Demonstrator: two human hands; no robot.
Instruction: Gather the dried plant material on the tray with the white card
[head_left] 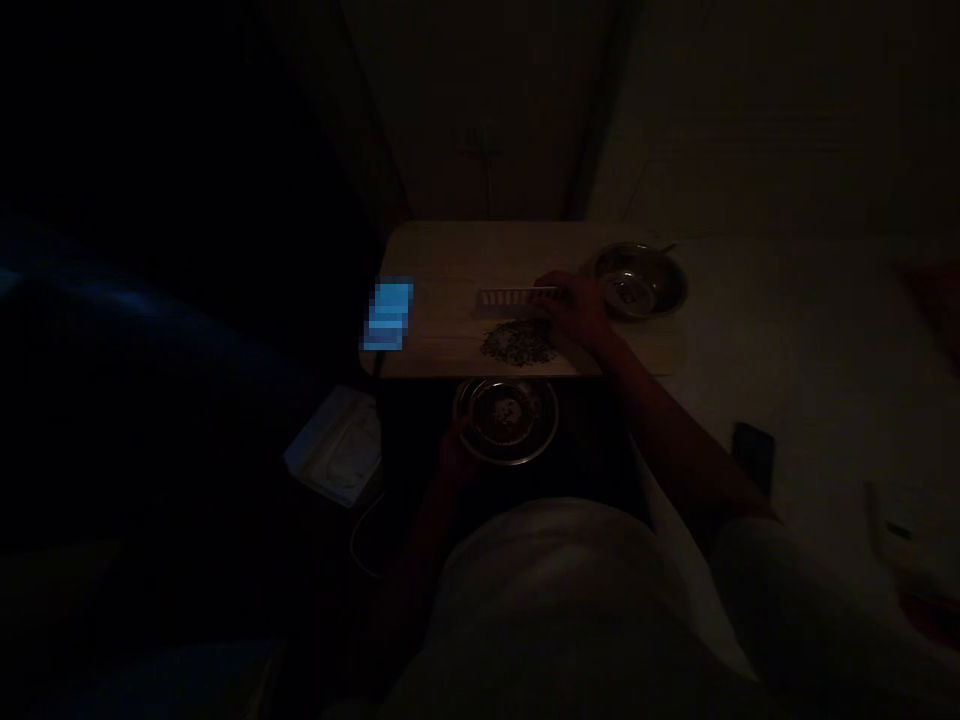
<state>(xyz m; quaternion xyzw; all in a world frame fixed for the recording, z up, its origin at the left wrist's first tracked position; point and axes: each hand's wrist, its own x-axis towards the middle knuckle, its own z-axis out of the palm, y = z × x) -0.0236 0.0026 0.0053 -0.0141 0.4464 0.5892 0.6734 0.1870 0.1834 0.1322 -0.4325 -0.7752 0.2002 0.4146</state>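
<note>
My right hand (574,310) is over the small table, its fingers closed around the end of a pale slotted strip (499,300), comb-like in shape. Just in front of the strip lies a loose pile of small dark bits (517,343), too dim to name. Below the table's front edge, my left hand (459,450) grips the left rim of a shiny metal bowl (512,461). More small bits seem to lie inside that bowl, with a pale patch in the middle. Darkness hides most of the left fingers.
A second metal bowl (675,300) stands at the right of the wooden table top (450,250), a utensil handle at its rim. A blurred-out bright screen (388,314) is at the left edge. A white box (337,445) sits lower left; a dark phone (753,455) lies right.
</note>
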